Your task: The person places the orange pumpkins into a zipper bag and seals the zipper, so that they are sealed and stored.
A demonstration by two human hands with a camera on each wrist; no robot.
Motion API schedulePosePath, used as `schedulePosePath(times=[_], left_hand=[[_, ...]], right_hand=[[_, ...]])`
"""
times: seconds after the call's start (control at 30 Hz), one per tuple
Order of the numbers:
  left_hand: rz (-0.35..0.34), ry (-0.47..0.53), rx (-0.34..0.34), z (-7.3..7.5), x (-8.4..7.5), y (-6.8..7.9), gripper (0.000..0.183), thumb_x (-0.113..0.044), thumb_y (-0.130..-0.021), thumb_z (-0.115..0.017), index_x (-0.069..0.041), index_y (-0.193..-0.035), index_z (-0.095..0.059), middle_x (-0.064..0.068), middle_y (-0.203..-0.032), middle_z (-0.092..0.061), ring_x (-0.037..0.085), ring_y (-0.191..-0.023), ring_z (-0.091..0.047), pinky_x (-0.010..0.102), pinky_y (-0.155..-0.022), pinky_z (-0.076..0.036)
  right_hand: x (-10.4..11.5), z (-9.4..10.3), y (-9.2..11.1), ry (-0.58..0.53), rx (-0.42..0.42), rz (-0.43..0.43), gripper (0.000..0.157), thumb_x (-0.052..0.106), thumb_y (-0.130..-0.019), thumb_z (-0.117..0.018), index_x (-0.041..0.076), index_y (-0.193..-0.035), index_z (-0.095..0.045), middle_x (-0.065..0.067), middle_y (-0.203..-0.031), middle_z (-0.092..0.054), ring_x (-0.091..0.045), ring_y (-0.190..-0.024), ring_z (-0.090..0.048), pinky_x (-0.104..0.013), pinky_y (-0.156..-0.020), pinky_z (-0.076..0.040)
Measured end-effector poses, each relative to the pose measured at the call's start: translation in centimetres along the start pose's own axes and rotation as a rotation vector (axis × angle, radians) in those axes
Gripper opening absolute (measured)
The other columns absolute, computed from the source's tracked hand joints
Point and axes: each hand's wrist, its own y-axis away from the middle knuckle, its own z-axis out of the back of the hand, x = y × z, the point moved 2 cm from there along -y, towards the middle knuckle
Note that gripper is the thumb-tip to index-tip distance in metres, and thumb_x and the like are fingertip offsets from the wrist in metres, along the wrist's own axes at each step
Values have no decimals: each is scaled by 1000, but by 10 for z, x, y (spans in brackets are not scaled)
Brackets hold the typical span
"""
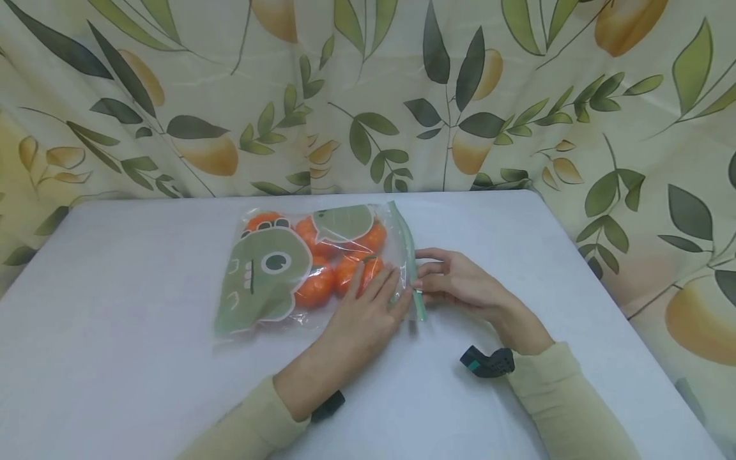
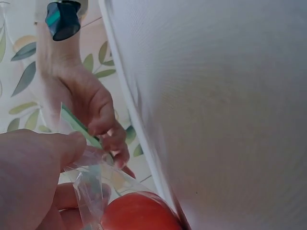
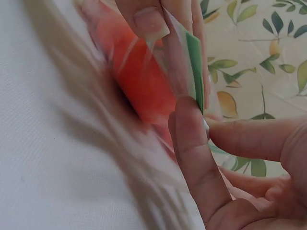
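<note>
A clear zip bag (image 1: 339,255) with green cartoon dinosaur prints lies on the white table, its green zip strip (image 1: 406,236) at the right end. Inside are several round orange fruits (image 1: 315,287), some partly behind the prints. My left hand (image 1: 368,313) reaches over the bag's near right corner. In the left wrist view its thumb and fingers hold the clear plastic just below the strip. At the strip's outer side, my right hand (image 1: 466,281) pinches the green edge between thumb and forefinger. A small white piece (image 3: 206,128) shows between those fingertips in the right wrist view.
The white-covered table (image 1: 144,268) stretches out around the bag. Behind it and along the right hangs a curtain (image 1: 517,147) printed with leaves and fruit. Dark wrist cameras (image 1: 487,362) sit at both cuffs.
</note>
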Motion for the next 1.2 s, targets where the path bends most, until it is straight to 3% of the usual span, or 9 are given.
schedulePosePath(times=[0.33,0.6,0.93,1.2], left_hand=[[-3,-12,22,2,0,1,63,-23,-91,-72,-21,-149,-47,9,-156,-42,29,-149,-32,58,-119,-25],[-13,6,37,1,-4,0,58,-21,-93,-69,-23,-147,-49,8,-157,-42,27,-149,-32,56,-120,-25],[-29,23,77,2,-5,0,58,-24,-93,-70,-23,-147,-49,7,-157,-41,27,-150,-30,56,-120,-25],[-48,56,112,3,-6,0,58,-22,-93,-69,-23,-147,-49,9,-158,-40,28,-151,-29,58,-121,-22]], right_hand=[[-1,-2,-6,11,-88,12,70,7,-90,-68,1,-149,-31,-10,-108,-71,-16,-98,-69,-31,-88,-58],[-5,7,-12,32,-157,-27,67,9,-90,-68,2,-148,-35,-8,-110,-73,-14,-98,-69,-27,-87,-58],[0,13,-27,-11,-176,-22,64,7,-90,-68,-4,-146,-38,2,-95,-74,-10,-91,-68,-25,-83,-58],[2,20,-37,31,-206,-60,63,12,-91,-70,0,-145,-40,-1,-100,-74,-10,-91,-69,-27,-85,-59]])
